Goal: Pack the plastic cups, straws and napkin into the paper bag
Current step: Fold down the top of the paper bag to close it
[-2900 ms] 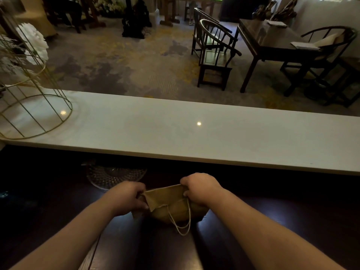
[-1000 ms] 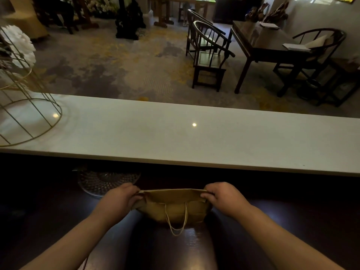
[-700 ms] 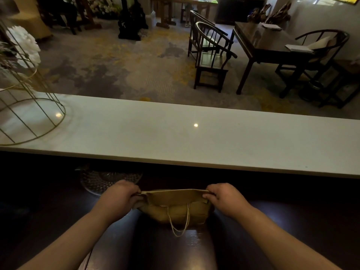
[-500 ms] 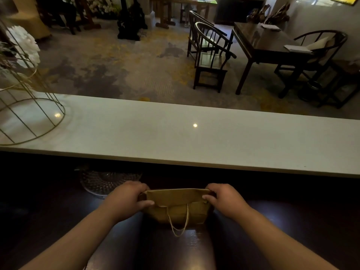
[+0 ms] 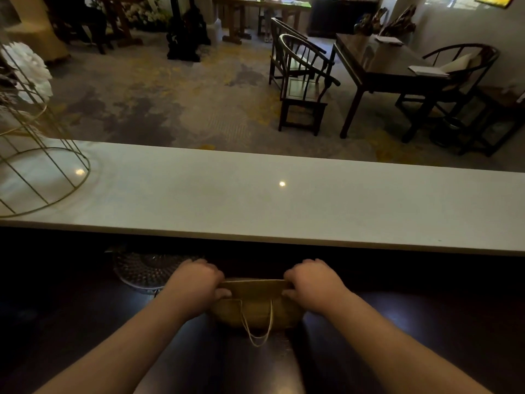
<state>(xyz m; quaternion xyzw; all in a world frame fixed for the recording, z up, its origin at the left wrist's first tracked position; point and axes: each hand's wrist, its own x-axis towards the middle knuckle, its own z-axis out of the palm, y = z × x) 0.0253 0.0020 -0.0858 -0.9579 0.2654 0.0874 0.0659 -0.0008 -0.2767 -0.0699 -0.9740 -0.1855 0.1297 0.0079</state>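
Note:
A brown paper bag [image 5: 255,308] stands on the dark wooden counter just in front of me, its top folded over flat and a white cord handle hanging down its near face. My left hand [image 5: 196,282] grips the left end of the folded top. My right hand [image 5: 312,282] grips the right end. Both hands have their fingers curled over the fold. No cups, straws or napkin show; the bag's inside is hidden.
A patterned glass plate [image 5: 142,271] lies on the dark counter left of the bag, partly under the raised white ledge [image 5: 312,206]. A gold wire stand [image 5: 37,166] with a white flower sits on the ledge at far left. Chairs and tables stand beyond.
The bag's crumpled top has been folded flat. Both hands slid outward to its ends, then came slightly inward and pressed down on the fold.

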